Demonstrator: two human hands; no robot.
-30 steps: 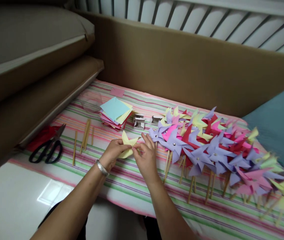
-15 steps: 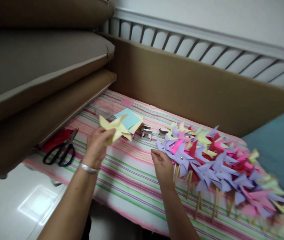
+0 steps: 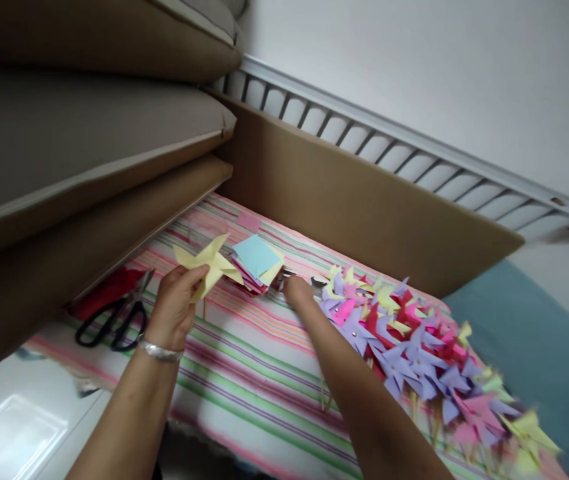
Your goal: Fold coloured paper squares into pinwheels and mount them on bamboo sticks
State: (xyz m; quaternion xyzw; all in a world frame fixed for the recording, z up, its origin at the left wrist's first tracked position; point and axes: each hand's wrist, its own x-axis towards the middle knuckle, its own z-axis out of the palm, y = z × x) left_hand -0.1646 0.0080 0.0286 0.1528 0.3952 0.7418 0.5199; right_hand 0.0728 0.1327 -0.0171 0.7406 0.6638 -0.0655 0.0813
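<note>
My left hand (image 3: 173, 308), with a silver bangle at the wrist, holds a folded yellow paper pinwheel (image 3: 207, 264) up above the striped cloth (image 3: 244, 373). My right hand (image 3: 298, 291) reaches forward to the small metal pieces (image 3: 318, 281) beside the stack of coloured paper squares (image 3: 257, 262); its fingertips are hidden, so whether it holds anything does not show. A long heap of finished pinwheels (image 3: 404, 340) on wooden sticks lies to the right of that hand.
Black scissors (image 3: 114, 319) lie on red paper (image 3: 101, 293) at the cloth's left edge. Brown cushions (image 3: 74, 153) stack on the left, a brown board (image 3: 364, 207) backs the surface, and a teal cushion (image 3: 529, 347) lies right.
My hands came apart: the left lifted the yellow pinwheel up and left, the right moved forward from the pinwheel heap to the metal pieces. The camera tilted upward.
</note>
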